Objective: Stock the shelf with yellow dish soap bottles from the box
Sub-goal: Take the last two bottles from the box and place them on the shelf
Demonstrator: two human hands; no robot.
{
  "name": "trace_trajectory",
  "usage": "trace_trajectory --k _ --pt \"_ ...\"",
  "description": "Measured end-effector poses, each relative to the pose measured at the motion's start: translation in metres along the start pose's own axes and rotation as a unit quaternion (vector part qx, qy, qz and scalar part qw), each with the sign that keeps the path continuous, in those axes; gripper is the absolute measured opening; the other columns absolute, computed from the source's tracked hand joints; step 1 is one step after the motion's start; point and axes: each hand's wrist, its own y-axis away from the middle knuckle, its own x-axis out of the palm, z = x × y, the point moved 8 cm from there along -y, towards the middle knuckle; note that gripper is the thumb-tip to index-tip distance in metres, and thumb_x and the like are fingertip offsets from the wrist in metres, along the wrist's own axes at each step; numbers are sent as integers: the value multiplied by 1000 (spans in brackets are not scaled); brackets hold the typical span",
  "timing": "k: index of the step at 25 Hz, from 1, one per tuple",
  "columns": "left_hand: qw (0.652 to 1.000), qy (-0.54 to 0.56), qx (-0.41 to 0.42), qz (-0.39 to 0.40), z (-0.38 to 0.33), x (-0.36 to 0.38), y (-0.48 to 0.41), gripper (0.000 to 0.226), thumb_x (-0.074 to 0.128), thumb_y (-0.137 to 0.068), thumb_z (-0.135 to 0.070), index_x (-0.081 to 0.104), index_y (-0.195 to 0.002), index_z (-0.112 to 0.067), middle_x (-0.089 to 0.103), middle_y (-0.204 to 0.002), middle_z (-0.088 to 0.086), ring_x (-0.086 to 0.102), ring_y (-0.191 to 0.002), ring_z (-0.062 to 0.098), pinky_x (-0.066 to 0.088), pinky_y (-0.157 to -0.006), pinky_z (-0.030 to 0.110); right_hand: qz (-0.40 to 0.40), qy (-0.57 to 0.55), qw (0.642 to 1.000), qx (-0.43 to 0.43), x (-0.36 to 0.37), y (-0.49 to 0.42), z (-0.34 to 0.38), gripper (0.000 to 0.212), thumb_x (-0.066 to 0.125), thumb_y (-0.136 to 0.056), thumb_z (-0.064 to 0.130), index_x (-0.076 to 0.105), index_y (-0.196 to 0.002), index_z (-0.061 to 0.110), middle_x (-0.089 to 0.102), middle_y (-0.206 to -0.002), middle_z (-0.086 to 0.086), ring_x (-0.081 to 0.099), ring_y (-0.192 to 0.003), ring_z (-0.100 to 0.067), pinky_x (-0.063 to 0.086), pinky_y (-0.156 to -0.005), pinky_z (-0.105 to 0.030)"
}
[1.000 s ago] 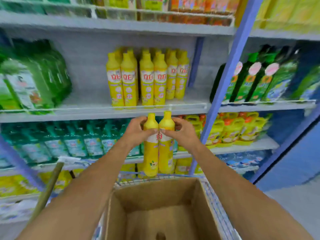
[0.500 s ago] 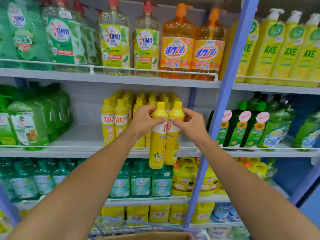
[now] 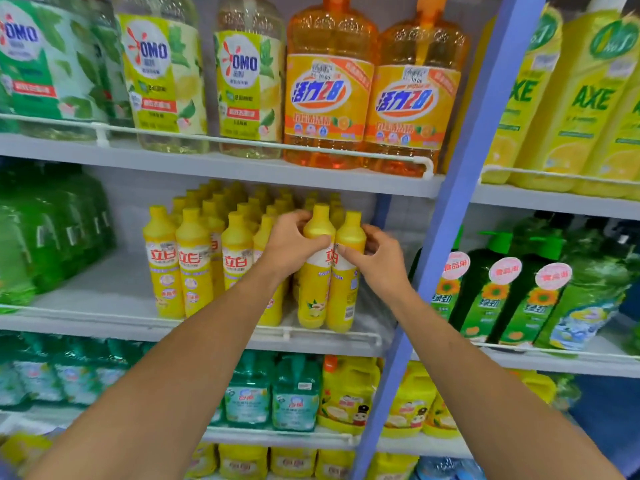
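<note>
Bottles (image 3: 313, 296): two, yellow, upright, side by side, just left of the post (image 3: 450, 244), at the shelf (image 3: 214, 329) front; whether they are set down, I cannot tell.
Left hand (image 3: 291, 245): my fingers curled round the left one's shoulder.
Right hand (image 3: 379, 263): thumb and fingers pinching the right one's shoulder.
Handling: stiff plastic, likely full and fairly heavy, slick label (I'd take hold at the shoulder, under the cap).
Hidden: box out of view; my fingertips behind the bottles; stock (image 3: 194, 261) farther left of the post blurs toward the back.

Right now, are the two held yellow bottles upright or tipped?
Upright: the two yellow bottles point caps up, gripped by left hand and right hand.
</note>
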Motion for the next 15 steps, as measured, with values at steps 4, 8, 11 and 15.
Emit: trace_trajectory --k 4,8,11,15 --pt "1000 6 -15 15 26 10 -6 28 78 -76 -1 70 -95 -20 75 -91 1 71 -82 9 59 -77 31 24 -14 1000 2 3 -10 -10 37 82 -83 13 66 -116 23 74 -105 9 72 -93 0 54 -75 -15" --pt "997 62 -35 43 46 19 0 29 79 -81 -5 70 -98 -27 76 -98 -6 72 -92 5 58 -80 26 10 -22 999 29 7 -3 -38 42 83 -83 13 65 -119 26 75 -110 4 72 -100 -7 57 -83 -24" --pt "995 89 -19 38 60 24 11 30 80 -83 -11 70 -110 -21 77 -104 -7 72 -99 7 58 -83 25 -13 -33 999 40 9 3 -48 49 85 -81 16 62 -124 22 75 -112 4 72 -103 -9 58 -85 -27" --pt "996 32 -80 -15 117 36 45 58 91 -67 -30 59 -114 -22 72 -108 -6 71 -99 6 61 -84 36 -48 19 996 79 15 19 -72 64 87 -66 52 63 -120 27 75 -109 11 71 -100 -3 60 -89 -36"
